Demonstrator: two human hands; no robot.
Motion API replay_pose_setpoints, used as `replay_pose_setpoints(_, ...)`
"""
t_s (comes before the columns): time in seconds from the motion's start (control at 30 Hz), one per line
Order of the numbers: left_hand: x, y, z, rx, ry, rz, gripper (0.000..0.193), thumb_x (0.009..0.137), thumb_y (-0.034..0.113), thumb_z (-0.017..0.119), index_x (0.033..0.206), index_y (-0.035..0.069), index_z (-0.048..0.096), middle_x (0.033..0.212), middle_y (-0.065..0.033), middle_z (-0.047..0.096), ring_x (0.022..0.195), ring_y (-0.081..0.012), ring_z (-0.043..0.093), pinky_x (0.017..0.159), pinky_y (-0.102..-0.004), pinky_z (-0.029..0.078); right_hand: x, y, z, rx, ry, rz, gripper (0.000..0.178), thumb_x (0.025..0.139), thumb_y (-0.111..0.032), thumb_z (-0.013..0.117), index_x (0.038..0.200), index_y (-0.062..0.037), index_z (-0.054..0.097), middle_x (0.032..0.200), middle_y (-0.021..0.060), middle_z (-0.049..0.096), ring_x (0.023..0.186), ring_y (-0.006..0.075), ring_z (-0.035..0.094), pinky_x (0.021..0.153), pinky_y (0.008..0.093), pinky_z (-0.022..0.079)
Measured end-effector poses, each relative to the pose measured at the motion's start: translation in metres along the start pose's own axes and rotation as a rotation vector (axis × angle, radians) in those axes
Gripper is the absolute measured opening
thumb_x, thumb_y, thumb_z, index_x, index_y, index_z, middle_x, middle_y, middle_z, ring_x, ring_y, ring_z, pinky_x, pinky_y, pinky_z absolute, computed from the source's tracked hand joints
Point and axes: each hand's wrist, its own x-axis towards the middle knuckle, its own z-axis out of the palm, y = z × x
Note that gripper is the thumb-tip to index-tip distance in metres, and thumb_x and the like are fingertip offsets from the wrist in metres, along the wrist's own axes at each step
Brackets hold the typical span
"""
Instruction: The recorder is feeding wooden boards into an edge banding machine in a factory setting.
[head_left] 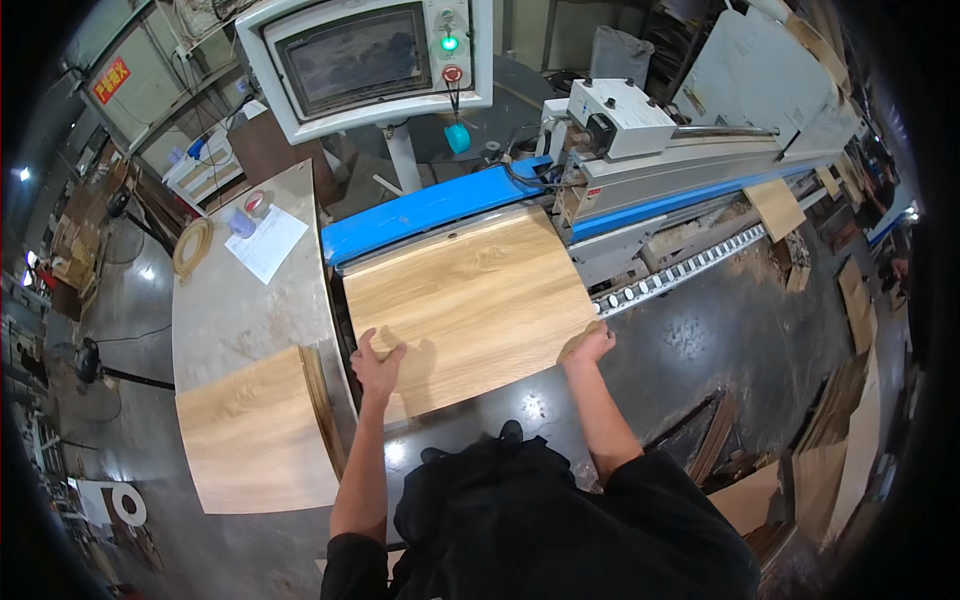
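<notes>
A wood-grain panel [470, 300] lies flat in front of me, its far edge against the blue guard [430, 205] of a long machine. My left hand [376, 370] is at the panel's near left part, thumb and fingers spread apart. A shadow falls on the board beside it; whether the palm touches is hard to tell. At the near right corner, my right hand [589, 345] has its fingers bent round the panel's edge. The fingers' undersides are hidden.
A stack of similar panels [255, 440] sits on the metal table [240, 330] at left, with a paper sheet [268, 245] and a tape roll [192, 248]. Ahead stands a control screen [350, 60]. A roller rail [680, 270] runs right. Board offcuts [835, 410] lean at far right.
</notes>
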Motion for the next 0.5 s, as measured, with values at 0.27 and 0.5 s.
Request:
replay_pose_setpoints(0.27,-0.024,0.091,0.058,0.062,-0.098,-0.058,0.098,0.077,0.048,0.084,0.157,0.025,0.032,0.136,-0.0343,0.039,0.128,-0.0459,0.038,0.115,-0.0541,0.028,0.106,-0.041,-0.006,0.013,-0.084,-0.077,0.073,0.103,-0.039,0.053,0.159,-0.0031,0.022,0.154,0.0215,0.042,0.132,0.0375,0.053,0.113,0.0492,0.043)
replay_pose_setpoints(0.5,-0.022,0.143,0.061,-0.104,-0.290,-0.056,0.108,0.080,0.045,0.083,0.165,0.015,0.023,0.150,-0.0346,0.035,0.141,-0.0456,0.037,0.118,-0.0488,0.031,0.189,-0.084,-0.040,0.171,-0.420,0.053,0.075,0.104,-0.059,0.036,0.157,-0.0045,0.034,0.154,0.0180,0.044,0.135,0.0353,0.052,0.113,0.0492,0.041)
